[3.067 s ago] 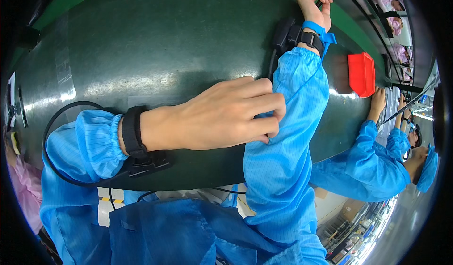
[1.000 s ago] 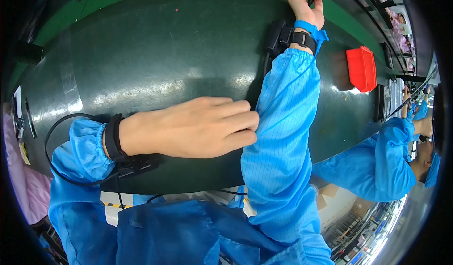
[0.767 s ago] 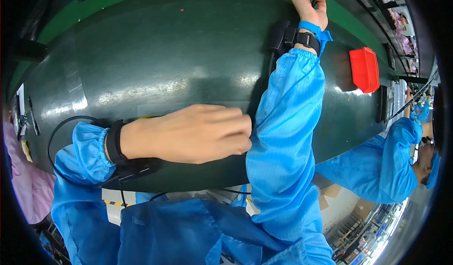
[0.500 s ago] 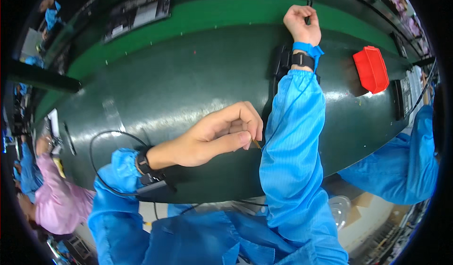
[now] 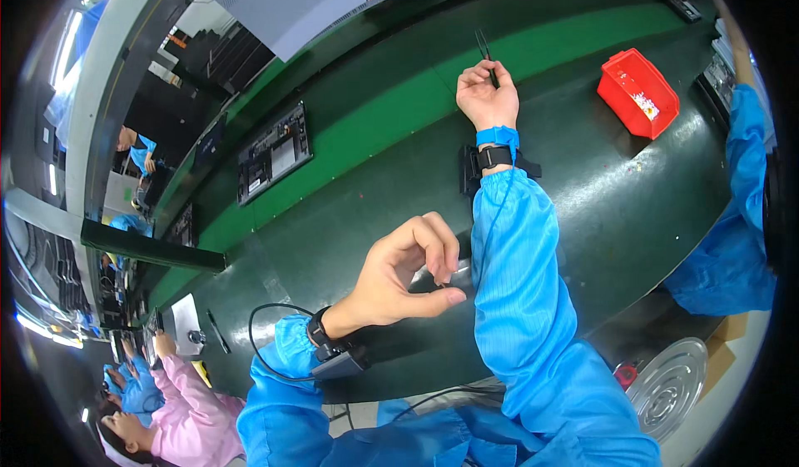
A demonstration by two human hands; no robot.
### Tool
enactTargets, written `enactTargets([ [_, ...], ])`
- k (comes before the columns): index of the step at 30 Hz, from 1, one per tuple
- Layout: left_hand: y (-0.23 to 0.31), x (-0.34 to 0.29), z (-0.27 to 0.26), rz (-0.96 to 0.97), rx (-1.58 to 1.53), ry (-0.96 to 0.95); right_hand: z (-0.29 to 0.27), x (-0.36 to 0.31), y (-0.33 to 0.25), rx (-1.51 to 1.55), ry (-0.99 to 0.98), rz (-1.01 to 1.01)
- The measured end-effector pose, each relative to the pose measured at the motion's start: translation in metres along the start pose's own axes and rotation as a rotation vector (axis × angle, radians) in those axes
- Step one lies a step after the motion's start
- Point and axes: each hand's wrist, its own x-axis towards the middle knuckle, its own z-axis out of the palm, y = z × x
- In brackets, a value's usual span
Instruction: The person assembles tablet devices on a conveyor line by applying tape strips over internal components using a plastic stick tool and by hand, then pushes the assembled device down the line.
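Observation:
My right hand [image 5: 488, 99] is stretched out over the green strip at the far side of the bench, palm up. Its fingers are closed on dark tweezers [image 5: 490, 61], whose two prongs point away from me. Closer in, my left hand [image 5: 406, 271] hovers above the dark green bench [image 5: 374, 188] with fingers curled toward the thumb. A tiny dark bit shows between its fingertips, too small to name. Both wrists wear black straps with small dark boxes; a blue band also circles the right wrist.
A red bin [image 5: 620, 92] holding small white pieces stands at the right. An opened laptop base [image 5: 275, 152] lies at the far left. A pen [image 5: 218, 331] rests near a white sheet [image 5: 185, 321]. Co-workers sit on both sides, one with a pink sleeve [image 5: 196, 400]. A cable loops by my left wrist.
The view has swung toward the left, bringing in more of the frame posts and shelf. My left thumb and fingers have parted somewhat. The right hand still holds the tweezers, whose prongs now show more clearly.

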Motion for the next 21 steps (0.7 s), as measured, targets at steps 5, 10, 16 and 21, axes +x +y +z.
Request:
enactTargets([
  [5,0.002,0.005,0.0,0.023,0.028,-0.027,-0.004,0.007,-0.008,-0.006,-0.026,0.008],
  [10,0.002,0.004,-0.004,0.06,-0.003,-0.065,-0.005,0.011,-0.007,-0.001,-0.012,0.011],
  [16,-0.002,0.002,-0.009,0.101,0.073,-0.056,-0.007,0.011,-0.01,0.003,-0.014,0.017],
  [21,-0.005,-0.001,-0.011,0.13,0.097,0.037,-0.01,0.013,-0.015,0.006,-0.049,0.042],
])
